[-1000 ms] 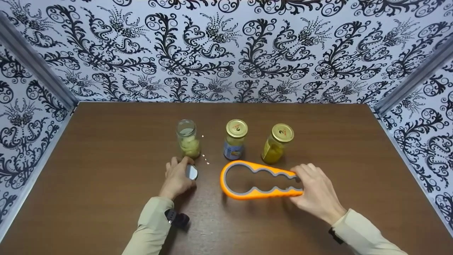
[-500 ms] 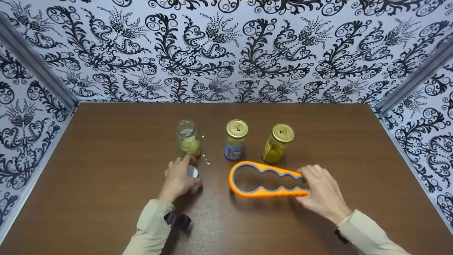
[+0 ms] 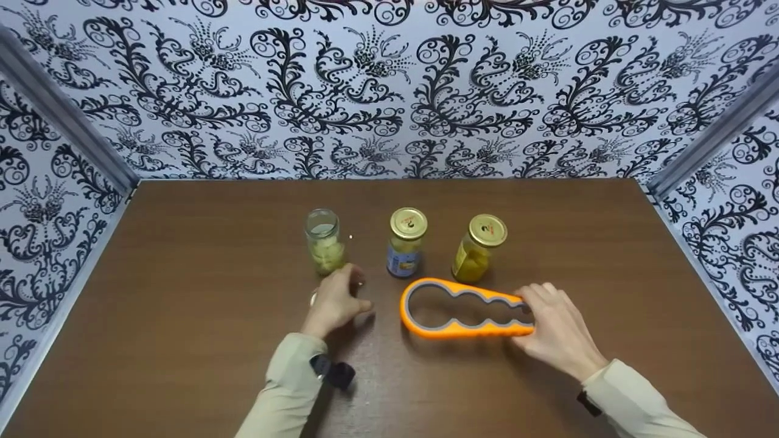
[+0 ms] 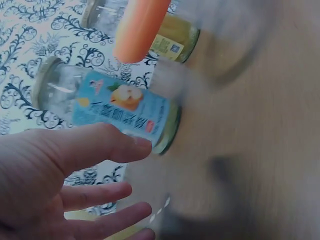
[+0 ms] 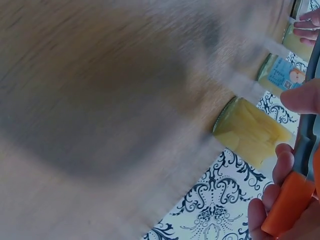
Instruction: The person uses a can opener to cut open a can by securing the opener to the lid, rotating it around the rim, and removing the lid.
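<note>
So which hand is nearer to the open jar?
Left. The left hand is just in front of the open jar; the right hand is well off to its right, holding the orange tool.

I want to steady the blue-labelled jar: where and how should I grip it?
Probably grip the blue-labelled jar around its glass body, below the gold lid, from the left: it stands upright, its wall is round, and the empty left hand is on that side.
</note>
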`<state>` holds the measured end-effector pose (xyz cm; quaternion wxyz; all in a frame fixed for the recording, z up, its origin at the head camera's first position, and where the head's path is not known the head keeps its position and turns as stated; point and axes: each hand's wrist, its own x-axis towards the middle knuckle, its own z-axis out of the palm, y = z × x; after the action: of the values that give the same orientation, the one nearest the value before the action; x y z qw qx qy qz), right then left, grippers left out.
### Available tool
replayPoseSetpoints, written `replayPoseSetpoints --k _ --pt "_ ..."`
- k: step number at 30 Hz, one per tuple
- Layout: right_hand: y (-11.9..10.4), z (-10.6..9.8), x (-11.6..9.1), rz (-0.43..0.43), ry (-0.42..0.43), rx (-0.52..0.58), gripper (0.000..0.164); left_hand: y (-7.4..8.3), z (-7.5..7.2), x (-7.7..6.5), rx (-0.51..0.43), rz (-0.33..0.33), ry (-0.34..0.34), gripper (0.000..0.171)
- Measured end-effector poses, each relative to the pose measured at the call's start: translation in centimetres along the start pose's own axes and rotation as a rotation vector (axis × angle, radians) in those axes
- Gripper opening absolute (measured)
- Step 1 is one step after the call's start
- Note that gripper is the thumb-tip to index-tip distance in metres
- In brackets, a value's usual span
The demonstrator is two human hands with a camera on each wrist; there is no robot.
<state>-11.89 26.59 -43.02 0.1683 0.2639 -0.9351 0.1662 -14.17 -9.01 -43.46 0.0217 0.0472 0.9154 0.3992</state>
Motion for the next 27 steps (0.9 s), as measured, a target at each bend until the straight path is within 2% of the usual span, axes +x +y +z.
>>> replayPoseSetpoints --k 5,12,18,22,27 --pt "0.1 -0.1 -0.1 0.006 -0.006 -0.005 0.053 0.8 1.1 0.9 -0.033 0.004 0.020 0.047" --pt "0.6 -0.3 -0.1 0.017 -0.004 -0.001 0.053 1.8 1.0 1.3 -0.020 0.006 0.021 0.047" --pt "0.8 -0.4 -0.3 0.029 -0.007 -0.003 0.054 2.8 1.1 2.3 -0.027 -0.015 0.011 0.050" --pt "0.8 -0.4 -0.3 0.034 -0.011 -0.002 0.053 3.4 1.4 3.2 -0.066 -0.033 0.013 0.058" --pt "0.8 -0.4 -0.3 0.030 0.000 0.003 0.052 3.8 2.1 4.4 -0.134 -0.010 0.043 0.067"
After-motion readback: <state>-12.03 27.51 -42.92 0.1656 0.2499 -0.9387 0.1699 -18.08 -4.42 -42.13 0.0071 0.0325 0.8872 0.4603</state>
